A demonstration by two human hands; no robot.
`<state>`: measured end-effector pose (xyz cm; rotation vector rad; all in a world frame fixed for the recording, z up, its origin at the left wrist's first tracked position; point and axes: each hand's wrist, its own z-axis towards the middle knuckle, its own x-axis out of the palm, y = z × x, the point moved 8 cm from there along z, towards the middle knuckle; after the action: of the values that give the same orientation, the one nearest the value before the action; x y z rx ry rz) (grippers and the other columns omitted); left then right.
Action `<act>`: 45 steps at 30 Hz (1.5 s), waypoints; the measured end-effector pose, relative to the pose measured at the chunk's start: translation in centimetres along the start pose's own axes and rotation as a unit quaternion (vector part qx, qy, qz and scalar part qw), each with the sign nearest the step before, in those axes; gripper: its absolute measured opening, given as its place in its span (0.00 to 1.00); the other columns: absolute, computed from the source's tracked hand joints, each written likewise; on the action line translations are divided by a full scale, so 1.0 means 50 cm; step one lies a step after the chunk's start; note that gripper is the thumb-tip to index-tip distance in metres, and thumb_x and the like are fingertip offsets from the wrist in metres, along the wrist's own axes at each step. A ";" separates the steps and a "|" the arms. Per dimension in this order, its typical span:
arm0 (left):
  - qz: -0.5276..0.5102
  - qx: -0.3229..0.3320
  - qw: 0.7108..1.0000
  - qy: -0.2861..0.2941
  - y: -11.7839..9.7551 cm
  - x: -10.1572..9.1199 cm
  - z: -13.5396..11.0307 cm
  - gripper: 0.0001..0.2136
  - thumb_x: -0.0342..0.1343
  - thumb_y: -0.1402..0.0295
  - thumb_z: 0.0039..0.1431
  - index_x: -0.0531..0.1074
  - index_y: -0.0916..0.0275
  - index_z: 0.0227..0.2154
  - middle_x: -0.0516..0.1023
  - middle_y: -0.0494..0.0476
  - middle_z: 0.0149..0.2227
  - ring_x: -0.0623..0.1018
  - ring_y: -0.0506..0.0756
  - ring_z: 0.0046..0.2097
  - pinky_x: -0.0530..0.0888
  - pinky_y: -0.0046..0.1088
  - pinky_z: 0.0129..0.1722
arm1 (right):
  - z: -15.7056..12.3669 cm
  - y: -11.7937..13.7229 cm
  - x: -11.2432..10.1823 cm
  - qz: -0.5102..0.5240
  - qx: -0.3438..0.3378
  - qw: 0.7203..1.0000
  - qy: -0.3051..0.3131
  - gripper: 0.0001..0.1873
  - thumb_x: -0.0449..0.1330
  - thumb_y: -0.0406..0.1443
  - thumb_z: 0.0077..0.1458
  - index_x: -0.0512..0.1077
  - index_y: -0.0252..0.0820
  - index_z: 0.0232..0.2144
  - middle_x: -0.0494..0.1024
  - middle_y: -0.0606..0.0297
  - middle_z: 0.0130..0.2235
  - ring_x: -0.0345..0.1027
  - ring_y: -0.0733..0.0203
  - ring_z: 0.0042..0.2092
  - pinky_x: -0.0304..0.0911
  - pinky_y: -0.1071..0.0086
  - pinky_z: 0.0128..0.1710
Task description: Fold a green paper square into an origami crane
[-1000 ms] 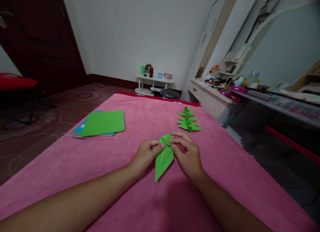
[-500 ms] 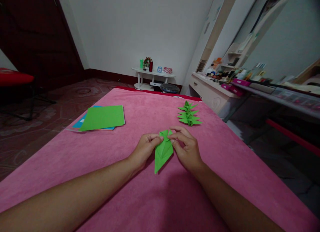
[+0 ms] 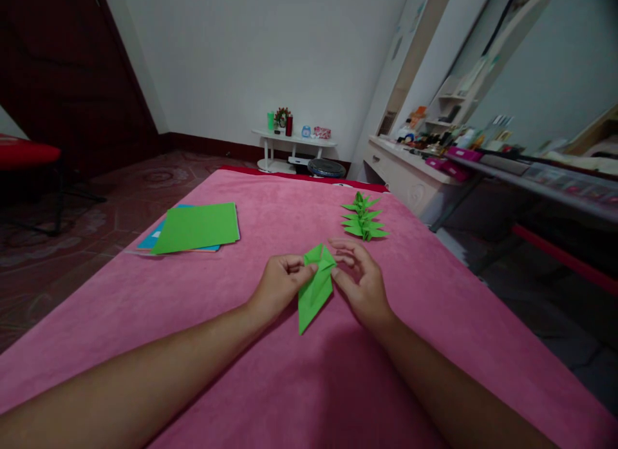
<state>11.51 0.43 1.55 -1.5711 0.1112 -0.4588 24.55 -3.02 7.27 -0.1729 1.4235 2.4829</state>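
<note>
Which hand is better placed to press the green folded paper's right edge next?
Probably the right hand: its thumb is there; the left hand holds the green folded paper at left.

i'm on one view: head-worn cam, looking forward and down over the pink plush cloth (image 3: pixel 284 204). folded green paper (image 3: pixel 315 293) near, below frame centre; plain white wall (image 3: pixel 251 56) well back.

White wall (image 3: pixel 217 69), dark door (image 3: pixel 53 69) left; patterned floor (image 3: pixel 132 194), probably tiled; low white shelf (image 3: pixel 295 139); dim light.
</note>
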 end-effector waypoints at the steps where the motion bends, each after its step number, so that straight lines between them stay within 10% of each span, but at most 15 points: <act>1: 0.011 0.012 1.000 -0.001 -0.005 0.000 0.001 0.11 0.61 0.62 0.48 0.75 0.67 0.24 0.74 0.52 0.21 0.69 0.48 0.23 0.64 0.22 0.24 | 0.001 -0.013 -0.003 0.040 0.045 0.998 -0.012 0.15 0.58 0.32 0.51 0.68 0.45 0.43 0.71 0.60 0.46 0.68 0.61 0.41 0.65 0.68 0.40; 8: 0.062 0.071 0.995 -0.010 -0.027 0.002 -0.005 0.11 0.60 0.63 0.50 0.76 0.67 0.23 0.73 0.51 0.21 0.68 0.48 0.23 0.63 0.22 0.23 | -0.002 -0.047 0.025 0.103 0.156 0.981 0.042 0.14 0.60 0.43 0.50 0.70 0.38 0.24 0.68 0.69 0.23 0.61 0.66 0.26 0.58 0.73 0.27; 45: 0.010 0.001 1.000 -0.008 0.005 -0.008 0.004 0.15 0.66 0.59 0.41 0.71 0.68 0.18 0.73 0.53 0.18 0.70 0.49 0.21 0.63 0.23 0.21 | -0.023 -0.088 0.036 0.127 0.203 0.970 0.032 0.12 0.63 0.39 0.45 0.71 0.38 0.17 0.66 0.71 0.17 0.56 0.69 0.21 0.51 0.74 0.21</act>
<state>11.27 0.73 1.23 -1.5694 0.1146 -0.4310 24.08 -1.59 2.61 0.0151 2.0586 2.3199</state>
